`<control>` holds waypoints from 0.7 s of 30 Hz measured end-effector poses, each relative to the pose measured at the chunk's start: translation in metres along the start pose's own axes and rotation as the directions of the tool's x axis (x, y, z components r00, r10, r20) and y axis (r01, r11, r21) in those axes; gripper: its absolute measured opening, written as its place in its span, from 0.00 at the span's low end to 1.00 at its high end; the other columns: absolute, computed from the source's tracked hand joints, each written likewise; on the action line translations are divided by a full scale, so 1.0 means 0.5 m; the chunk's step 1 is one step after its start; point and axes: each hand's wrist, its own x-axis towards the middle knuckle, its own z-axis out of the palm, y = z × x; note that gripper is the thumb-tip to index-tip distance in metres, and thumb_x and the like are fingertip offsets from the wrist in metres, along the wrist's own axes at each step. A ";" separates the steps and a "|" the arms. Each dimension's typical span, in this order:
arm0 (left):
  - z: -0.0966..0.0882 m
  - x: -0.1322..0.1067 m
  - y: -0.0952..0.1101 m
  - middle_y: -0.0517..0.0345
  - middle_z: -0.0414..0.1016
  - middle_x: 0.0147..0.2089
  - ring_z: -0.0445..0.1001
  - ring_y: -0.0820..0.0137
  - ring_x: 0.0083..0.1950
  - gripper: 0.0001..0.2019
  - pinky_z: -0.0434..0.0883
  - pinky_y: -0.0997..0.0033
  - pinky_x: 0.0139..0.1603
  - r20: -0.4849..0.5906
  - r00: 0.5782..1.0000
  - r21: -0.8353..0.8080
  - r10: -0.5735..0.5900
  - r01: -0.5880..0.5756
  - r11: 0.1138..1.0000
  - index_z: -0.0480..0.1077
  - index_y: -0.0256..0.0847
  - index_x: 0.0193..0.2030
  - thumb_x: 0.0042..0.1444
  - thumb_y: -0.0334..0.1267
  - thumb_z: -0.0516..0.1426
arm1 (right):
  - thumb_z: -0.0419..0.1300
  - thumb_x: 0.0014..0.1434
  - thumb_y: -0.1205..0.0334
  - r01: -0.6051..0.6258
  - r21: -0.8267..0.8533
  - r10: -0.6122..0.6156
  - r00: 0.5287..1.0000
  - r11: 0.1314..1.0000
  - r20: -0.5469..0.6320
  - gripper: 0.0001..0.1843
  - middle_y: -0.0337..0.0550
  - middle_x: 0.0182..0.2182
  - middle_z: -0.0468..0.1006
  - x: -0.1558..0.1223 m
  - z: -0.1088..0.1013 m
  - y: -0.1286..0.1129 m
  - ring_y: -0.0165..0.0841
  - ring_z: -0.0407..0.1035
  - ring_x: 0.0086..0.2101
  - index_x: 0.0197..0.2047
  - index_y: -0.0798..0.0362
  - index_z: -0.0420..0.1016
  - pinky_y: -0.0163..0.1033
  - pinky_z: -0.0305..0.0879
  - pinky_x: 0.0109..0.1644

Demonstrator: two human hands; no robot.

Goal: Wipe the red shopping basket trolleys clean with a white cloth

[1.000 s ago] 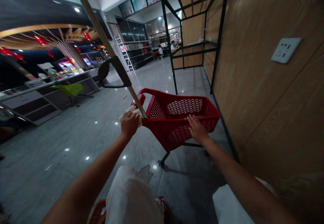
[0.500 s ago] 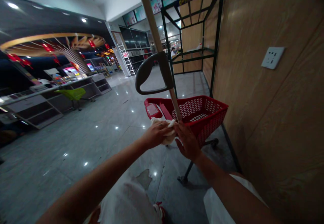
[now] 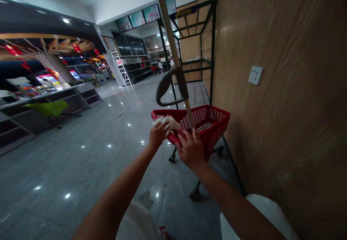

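Note:
In front of me stands a red plastic shopping cart (image 3: pixel 217 129) with a latticed basket on dark wheeled legs. My left hand (image 3: pixel 157 136) presses a crumpled white cloth (image 3: pixel 169 124) against the left part of its red handle, fingers closed round the cloth. On the near rim, my right hand (image 3: pixel 192 149) rests with fingers spread, close to the foot of a wooden pole (image 3: pixel 168 26). The pole rises out of the cart at a slant. A grey loop-shaped grip (image 3: pixel 182 84) sits partway up it. The pole's lower end is hidden.
A wood-panelled wall (image 3: pixel 244 124) with a socket (image 3: pixel 255 75) runs along the right. Behind the cart is a dark metal rack (image 3: pixel 214 52). At left, a green cart (image 3: pixel 51 107) stands by a long counter (image 3: pixel 81 101). People sit far back.
The cloth and my left hand have moved left along the cart's handle. My right hand has stayed at the near rim, its fingers now more spread. The view has turned right.

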 end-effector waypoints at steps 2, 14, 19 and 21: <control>0.019 0.000 0.024 0.54 0.70 0.57 0.68 0.65 0.57 0.18 0.68 0.64 0.58 0.001 1.000 -0.012 0.000 0.000 1.000 0.69 0.46 0.55 0.60 0.33 0.51 | 0.52 0.60 0.53 -0.111 -0.105 0.118 0.991 0.988 0.066 0.28 0.60 0.59 0.63 0.027 -0.011 -0.022 0.58 0.40 0.63 0.59 0.60 0.65 0.67 0.38 0.63; 0.084 0.022 0.097 0.49 0.68 0.58 0.66 0.58 0.58 0.19 0.67 0.58 0.58 -0.059 0.998 -0.134 -0.012 0.004 0.991 0.67 0.42 0.57 0.60 0.31 0.50 | 0.52 0.56 0.69 -0.094 -0.386 0.240 0.906 0.918 0.349 0.22 0.61 0.51 0.72 0.115 -0.013 -0.009 0.46 0.63 0.55 0.54 0.61 0.69 0.55 0.55 0.60; 0.080 0.034 0.067 0.50 0.68 0.58 0.67 0.62 0.57 0.20 0.69 0.60 0.56 -0.004 0.993 -0.131 0.117 -0.116 0.985 0.66 0.47 0.58 0.58 0.31 0.51 | 0.49 0.61 0.64 -0.057 -0.408 0.226 0.896 0.911 0.381 0.13 0.56 0.37 0.77 0.114 -0.009 0.024 0.40 0.75 0.37 0.45 0.59 0.70 0.41 0.70 0.40; 0.076 0.046 0.041 0.51 0.69 0.57 0.68 0.63 0.57 0.20 0.69 0.60 0.56 0.018 0.989 -0.123 0.148 -0.144 0.982 0.66 0.48 0.57 0.58 0.32 0.51 | 0.48 0.63 0.60 -0.017 -0.448 0.193 0.916 0.894 0.351 0.15 0.56 0.38 0.76 0.104 -0.009 0.031 0.40 0.74 0.37 0.46 0.59 0.69 0.40 0.69 0.38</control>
